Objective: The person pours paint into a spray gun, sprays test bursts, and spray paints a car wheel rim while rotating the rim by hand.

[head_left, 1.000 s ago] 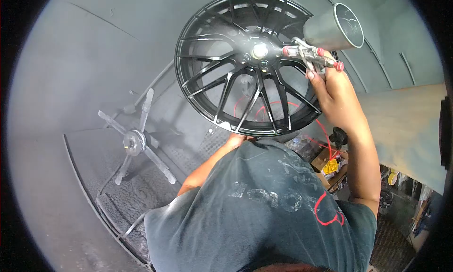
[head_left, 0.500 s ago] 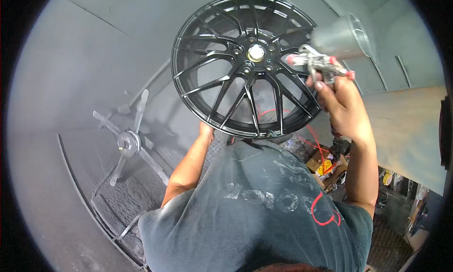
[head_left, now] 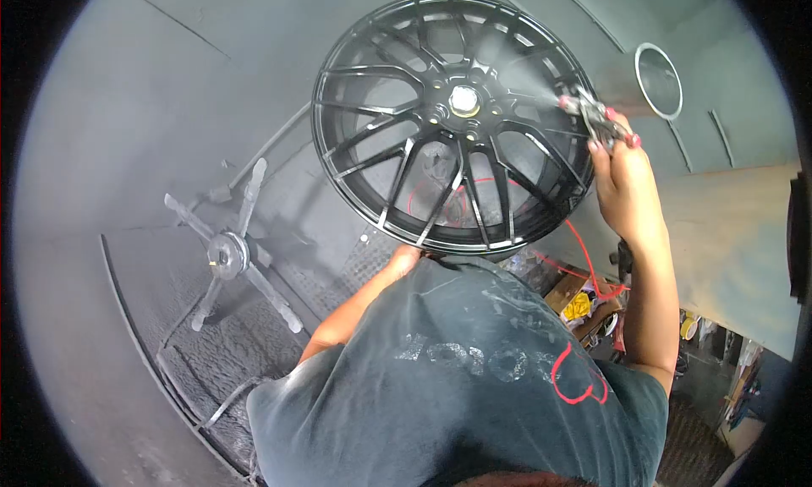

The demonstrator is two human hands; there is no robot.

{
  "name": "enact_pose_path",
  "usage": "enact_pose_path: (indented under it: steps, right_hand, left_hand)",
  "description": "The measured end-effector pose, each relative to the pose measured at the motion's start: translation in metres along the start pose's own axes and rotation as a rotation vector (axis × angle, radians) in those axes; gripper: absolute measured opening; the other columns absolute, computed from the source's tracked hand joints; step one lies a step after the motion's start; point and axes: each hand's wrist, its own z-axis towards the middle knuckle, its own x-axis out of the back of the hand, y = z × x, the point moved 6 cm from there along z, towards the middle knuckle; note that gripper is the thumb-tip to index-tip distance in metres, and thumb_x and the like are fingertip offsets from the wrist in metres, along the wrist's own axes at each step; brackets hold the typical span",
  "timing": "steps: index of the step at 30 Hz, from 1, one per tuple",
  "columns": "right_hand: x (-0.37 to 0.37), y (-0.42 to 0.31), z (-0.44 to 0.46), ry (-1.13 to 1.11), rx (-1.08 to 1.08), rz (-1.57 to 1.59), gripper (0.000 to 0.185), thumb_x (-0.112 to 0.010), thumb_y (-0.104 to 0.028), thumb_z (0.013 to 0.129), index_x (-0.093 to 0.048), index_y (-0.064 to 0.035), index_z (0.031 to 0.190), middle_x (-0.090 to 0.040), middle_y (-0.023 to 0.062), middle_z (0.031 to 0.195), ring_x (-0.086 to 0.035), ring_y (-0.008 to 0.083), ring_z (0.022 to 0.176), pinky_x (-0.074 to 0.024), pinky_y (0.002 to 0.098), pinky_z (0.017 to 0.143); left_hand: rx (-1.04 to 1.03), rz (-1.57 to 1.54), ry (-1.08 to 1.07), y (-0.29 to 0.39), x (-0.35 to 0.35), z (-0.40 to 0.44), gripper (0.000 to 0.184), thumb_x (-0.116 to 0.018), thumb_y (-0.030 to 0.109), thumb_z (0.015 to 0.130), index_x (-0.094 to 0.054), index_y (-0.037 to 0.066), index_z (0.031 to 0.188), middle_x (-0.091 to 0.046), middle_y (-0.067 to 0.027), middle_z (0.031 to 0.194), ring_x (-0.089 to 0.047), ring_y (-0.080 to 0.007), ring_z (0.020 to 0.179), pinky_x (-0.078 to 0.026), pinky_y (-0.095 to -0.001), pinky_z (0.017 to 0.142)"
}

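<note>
A glossy black multi-spoke car wheel (head_left: pixel 457 134) faces me at the top middle, with a silver centre cap (head_left: pixel 464 101) at its hub. My right hand (head_left: pixel 628 178) is closed around a spray gun (head_left: pixel 599 122) at the wheel's right edge. Pale mist leaves the gun's nozzle toward the spokes. Behind the gun sits its round paint cup (head_left: pixel 658 81), seen nearly end-on. My left hand (head_left: pixel 404 259) reaches to the underside of the wheel's lower rim; its fingers are hidden there.
A grey stand with several arms (head_left: pixel 228 255) is at the left. A red hose (head_left: pixel 584 246) runs below the wheel. Lower right, a cardboard box (head_left: pixel 565 294) holds clutter beside a pale panel (head_left: pixel 727 242). Grey walls surround the wheel.
The spray gun and my right hand have shifted right and tilted, and mist now shows. The wheel has turned and moved slightly right. My left hand has slid right along the lower rim.
</note>
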Motion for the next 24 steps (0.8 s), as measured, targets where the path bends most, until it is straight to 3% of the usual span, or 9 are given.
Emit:
enact_pose_path:
  steps: [3,6,8,12,14,18,20,21,24]
  right_hand:
    - [0.0,0.009,-0.027,-0.142,-0.278,0.125,0.025,-0.052,-0.002,0.098,-0.053,0.0073,0.12,-0.063,0.0239,0.104,-0.058,0.036,0.085,-0.0475,0.0396,0.086]
    - [-0.002,-0.008,-0.039,-0.286,-0.205,0.32,0.028,-0.054,-0.003,0.096,-0.052,0.0055,0.123,-0.064,0.0229,0.103,-0.059,0.0355,0.087,-0.0474,0.0396,0.086]
    - [-0.007,-0.01,-0.045,-0.344,-0.282,0.343,0.027,-0.055,-0.003,0.095,-0.054,0.0054,0.121,-0.063,0.0209,0.098,-0.059,0.0332,0.087,-0.0476,0.0378,0.085]
    - [-0.009,-0.033,-0.027,-0.141,-0.062,0.318,0.019,-0.056,-0.006,0.094,-0.059,0.0069,0.108,-0.06,0.0236,0.098,-0.059,0.0347,0.087,-0.0473,0.0401,0.082]
    - [-0.014,-0.014,-0.02,-0.15,-0.295,0.357,0.017,-0.055,-0.006,0.095,-0.059,0.0073,0.104,-0.061,0.0267,0.1,-0.06,0.0401,0.089,-0.0468,0.042,0.083]
    - [-0.009,0.016,-0.018,0.061,-0.162,0.187,0.015,-0.054,-0.006,0.096,-0.059,0.0078,0.099,-0.062,0.0249,0.092,-0.059,0.0408,0.086,-0.0467,0.0405,0.08]
    - [-0.001,0.028,-0.028,0.143,-0.071,0.069,0.016,-0.053,-0.008,0.097,-0.061,0.0063,0.099,-0.062,0.0213,0.087,-0.06,0.0344,0.078,-0.0463,0.0391,0.073]
    - [0.001,0.042,-0.039,0.099,-0.21,0.095,0.018,-0.053,-0.007,0.097,-0.06,0.0079,0.103,-0.06,0.0265,0.102,-0.058,0.0417,0.09,-0.0464,0.0428,0.08]
    - [0.012,0.061,-0.076,0.044,-0.335,0.016,0.022,-0.05,-0.007,0.099,-0.06,0.0079,0.112,-0.063,0.0266,0.112,-0.064,0.0394,0.087,-0.0493,0.0431,0.078]
  left_hand:
    - [0.079,-0.444,0.21,0.004,0.006,-0.002,0.025,-0.06,0.023,0.095,-0.068,0.001,0.104,-0.07,-0.0082,0.091,-0.065,-0.0204,0.073,-0.054,-0.033,0.064]
    - [0.151,-0.814,0.195,-0.012,0.004,0.011,0.019,-0.059,0.022,0.095,-0.068,0.005,0.097,-0.069,-0.0055,0.084,-0.063,-0.0171,0.067,-0.052,-0.0303,0.058]
    - [0.048,-0.769,0.165,-0.032,0.008,0.031,0.018,-0.06,0.025,0.096,-0.067,0.009,0.095,-0.068,-0.0041,0.082,-0.062,-0.0149,0.064,-0.051,-0.0285,0.056]
    - [0.077,-0.813,0.209,-0.023,0.001,0.026,0.022,-0.061,0.031,0.096,-0.065,0.01,0.101,-0.069,-0.0037,0.087,-0.063,-0.0146,0.069,-0.052,-0.0295,0.058]
    - [-0.017,-0.627,0.197,-0.008,0.001,0.021,0.023,-0.061,0.03,0.097,-0.065,0.008,0.102,-0.069,-0.0042,0.089,-0.064,-0.0158,0.072,-0.053,-0.0303,0.06]
    - [-0.188,-0.24,0.021,-0.003,-0.001,0.026,0.021,-0.057,0.021,0.098,-0.067,0.003,0.102,-0.07,-0.0086,0.09,-0.066,-0.0187,0.076,-0.056,-0.0332,0.068]
    - [-0.158,-0.222,0.153,-0.006,-0.01,0.025,0.02,-0.054,0.017,0.098,-0.068,0.003,0.098,-0.071,-0.0096,0.087,-0.066,-0.0185,0.074,-0.055,-0.0326,0.067]
    - [-0.077,-0.416,0.166,-0.014,-0.015,0.027,0.021,-0.053,0.018,0.099,-0.069,0.003,0.099,-0.071,-0.0094,0.087,-0.067,-0.0187,0.074,-0.054,-0.0322,0.067]
    - [-0.094,-0.53,0.016,-0.048,-0.019,0.053,0.025,-0.052,0.021,0.1,-0.068,0.002,0.104,-0.072,-0.0093,0.091,-0.069,-0.0193,0.076,-0.055,-0.0313,0.069]
